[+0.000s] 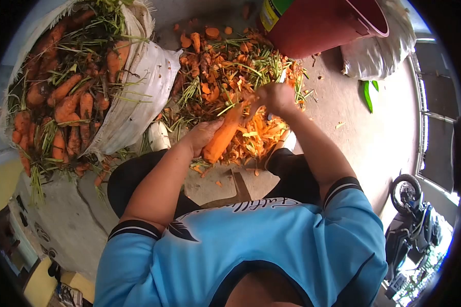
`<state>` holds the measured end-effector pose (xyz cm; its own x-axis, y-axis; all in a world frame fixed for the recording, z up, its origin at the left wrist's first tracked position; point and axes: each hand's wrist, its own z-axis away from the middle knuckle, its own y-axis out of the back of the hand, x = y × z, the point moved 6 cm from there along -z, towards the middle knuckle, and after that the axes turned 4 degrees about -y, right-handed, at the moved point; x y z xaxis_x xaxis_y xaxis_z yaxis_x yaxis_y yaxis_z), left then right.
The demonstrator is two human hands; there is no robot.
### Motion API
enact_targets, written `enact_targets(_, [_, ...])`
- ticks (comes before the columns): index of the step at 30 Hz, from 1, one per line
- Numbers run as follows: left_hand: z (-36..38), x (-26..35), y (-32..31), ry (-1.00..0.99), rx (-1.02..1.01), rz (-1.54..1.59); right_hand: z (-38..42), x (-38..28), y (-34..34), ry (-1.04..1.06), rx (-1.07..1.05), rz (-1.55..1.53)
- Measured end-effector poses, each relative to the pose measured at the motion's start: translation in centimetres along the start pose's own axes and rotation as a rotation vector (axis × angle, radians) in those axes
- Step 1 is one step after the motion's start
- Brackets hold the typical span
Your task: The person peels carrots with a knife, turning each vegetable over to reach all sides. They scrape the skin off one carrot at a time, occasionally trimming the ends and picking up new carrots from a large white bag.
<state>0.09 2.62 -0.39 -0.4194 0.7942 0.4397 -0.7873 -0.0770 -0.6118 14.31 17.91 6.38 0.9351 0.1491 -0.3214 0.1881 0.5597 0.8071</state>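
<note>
A large, smooth orange carrot (pixel 224 137) slants away from me, with my left hand (pixel 206 136) closed around its near side. Just beyond its far end is my right hand (pixel 276 98), fingers curled into a fist. A slim pale tool (pixel 283 75) sticks out past that fist; its exact kind is hard to tell. Beneath both hands lies a heap of carrot peelings (pixel 261 137), with orange strips closest to me. Farther back, cut carrot tops and green stalks (pixel 251 64) are mixed together.
A white woven sack (pixel 151 69) of unpeeled, dirty carrots (pixel 69 105) stands at left. At the back are a dark red bucket (pixel 317 28) and another white sack (pixel 379 51). A green leaf (pixel 368 96) lies on the floor; a motorcycle (pixel 412 225) is at right.
</note>
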Motion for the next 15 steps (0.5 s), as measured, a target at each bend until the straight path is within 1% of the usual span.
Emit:
enact_targets(1, [0.1, 0.2, -0.2, -0.016, 0.027, 0.003, 3.0, -4.3, 0.4, 0.344, 0.141, 0.224])
enact_targets(2, [0.4, 0.5, -0.5, -0.033, 0.055, 0.006, 3.6, -4.9, -2.1, 0.444, 0.174, 0.293])
enact_targets(3, [0.5, 0.9, -0.6, -0.054, 0.083, 0.007, 5.9, -7.0, -2.5, 0.600, 0.114, 0.215])
enact_targets(4, [0.6, 0.9, -0.7, -0.036, 0.007, 0.014, 5.6, -7.1, -2.8, 0.603, 0.111, 0.194])
enact_targets(5, [0.4, 0.7, -0.4, -0.069, 0.014, -0.019, 5.4, -7.0, -3.4, 0.606, 0.104, 0.169])
enact_targets(7, [-0.1, 0.2, 0.1, -0.137, 0.028, -0.086, 0.6, -2.6, -3.1, 0.205, -0.110, 0.170])
enact_targets(9, [0.5, 0.4, -0.4, -0.156, 0.054, -0.054, -1.5, 1.3, -0.1, 0.067, 0.009, 0.335])
enact_targets(10, [0.9, 0.8, -0.7, -0.168, 0.067, -0.042, -3.4, 5.4, 0.4, -0.139, -0.004, 0.386])
enact_targets(11, [1.3, 1.2, -1.2, -0.153, 0.031, -0.058, -4.5, 8.3, 0.3, -0.343, -0.017, 0.431])
enact_targets(13, [2.1, 1.8, -2.0, -0.131, -0.032, -0.071, -3.4, 5.1, 1.6, -0.175, 0.063, 0.472])
enact_targets(14, [2.1, 1.3, -1.8, -0.086, -0.035, -0.040, -1.8, 3.4, 2.1, -0.097, 0.093, 0.495])
enact_targets(15, [1.9, 1.3, -1.4, -0.042, -0.041, -0.018, -0.5, 1.3, 1.1, -0.010, -0.083, 0.425])
